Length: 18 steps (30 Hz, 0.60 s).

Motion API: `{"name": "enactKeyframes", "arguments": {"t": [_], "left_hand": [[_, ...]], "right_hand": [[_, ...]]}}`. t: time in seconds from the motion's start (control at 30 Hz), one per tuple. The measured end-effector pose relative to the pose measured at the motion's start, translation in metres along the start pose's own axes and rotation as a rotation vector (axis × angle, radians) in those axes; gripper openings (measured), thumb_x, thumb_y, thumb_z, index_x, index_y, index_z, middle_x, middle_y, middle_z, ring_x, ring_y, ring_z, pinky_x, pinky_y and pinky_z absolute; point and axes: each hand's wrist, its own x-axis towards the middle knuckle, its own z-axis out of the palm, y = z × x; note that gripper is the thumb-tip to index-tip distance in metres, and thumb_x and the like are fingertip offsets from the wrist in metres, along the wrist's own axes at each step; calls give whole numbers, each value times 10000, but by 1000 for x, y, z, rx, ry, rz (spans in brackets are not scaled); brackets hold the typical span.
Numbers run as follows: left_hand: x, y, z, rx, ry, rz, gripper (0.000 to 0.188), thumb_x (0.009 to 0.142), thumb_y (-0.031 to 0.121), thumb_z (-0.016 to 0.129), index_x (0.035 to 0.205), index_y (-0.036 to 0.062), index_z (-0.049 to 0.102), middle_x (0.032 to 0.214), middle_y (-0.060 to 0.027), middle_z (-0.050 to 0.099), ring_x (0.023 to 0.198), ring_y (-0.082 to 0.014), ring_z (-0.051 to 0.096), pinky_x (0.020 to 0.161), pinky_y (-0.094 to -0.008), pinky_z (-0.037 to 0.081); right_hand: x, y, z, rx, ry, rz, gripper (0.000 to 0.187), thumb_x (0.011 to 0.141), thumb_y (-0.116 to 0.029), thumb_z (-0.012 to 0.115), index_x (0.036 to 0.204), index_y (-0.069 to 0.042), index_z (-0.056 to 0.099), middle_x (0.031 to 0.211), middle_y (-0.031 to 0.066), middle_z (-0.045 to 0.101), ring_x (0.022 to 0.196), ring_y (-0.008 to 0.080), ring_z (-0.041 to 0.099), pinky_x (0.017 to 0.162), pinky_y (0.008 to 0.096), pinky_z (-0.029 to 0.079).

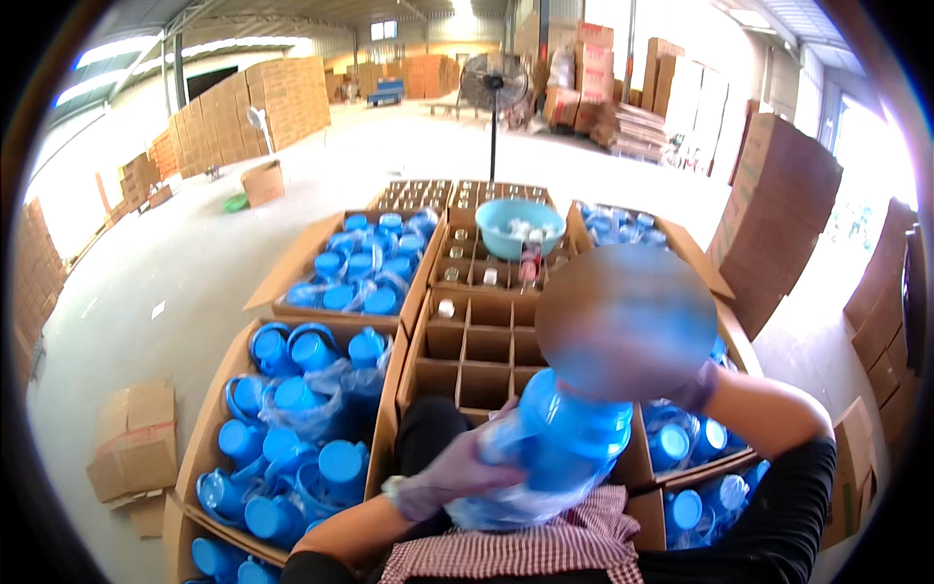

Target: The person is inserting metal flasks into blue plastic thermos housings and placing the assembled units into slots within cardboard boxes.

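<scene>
A blue translucent plastic bottle (564, 438) stands tilted over my lap, with clear film about its lower part. My left hand (462, 477), in a greyish-purple glove, is wrapped round its left side. At the bottle's upper end is my right hand (696, 387), gloved too; a large blurred patch covers its fingers and the bottle's top, so its grip is hidden. Just beyond the bottle lies a divided carton (477, 343) with many bare cells and a small white cap (446, 309) in one of them.
Cartons of blue lidded jugs (297, 394) flank me on both sides, some jugs in clear bags. A light-blue basin (520, 229) with white pieces sits on the divided cartons ahead. Behind it stands a fan (494, 83). Tall stacked boxes (773, 209) rise at right; flattened cardboard (136, 433) lies at left.
</scene>
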Motion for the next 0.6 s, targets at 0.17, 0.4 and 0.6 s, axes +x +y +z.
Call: {"name": "enactKeyframes", "arguments": {"t": [0.17,0.4,0.6], "left_hand": [[3,29,-51,-20,-109,-175,794,777,161,891,1482,12,557,1511,-167,562,1396,-239,540,1202,-434,407],[-7,-5,-16,195,-92,190,1031,867,264,869,1668,31,264,1661,-164,394,1510,-306,420,1256,-451,304],[21,-6,-44,-244,-100,-145,863,836,297,877,1544,-10,489,1551,-170,527,1325,-311,609,1143,-455,477]], "right_hand": [[7,-52,-32,58,-136,-385,397,890,-398,755,1162,-109,745,1111,146,686,1068,316,714,859,417,609],[-12,-30,-17,16,15,-44,423,921,-358,747,1286,-151,692,1269,169,677,1085,342,716,895,447,611],[-9,-17,4,-60,30,-257,331,891,-305,759,1158,-113,723,1171,166,690,1064,363,699,945,464,579]]}}
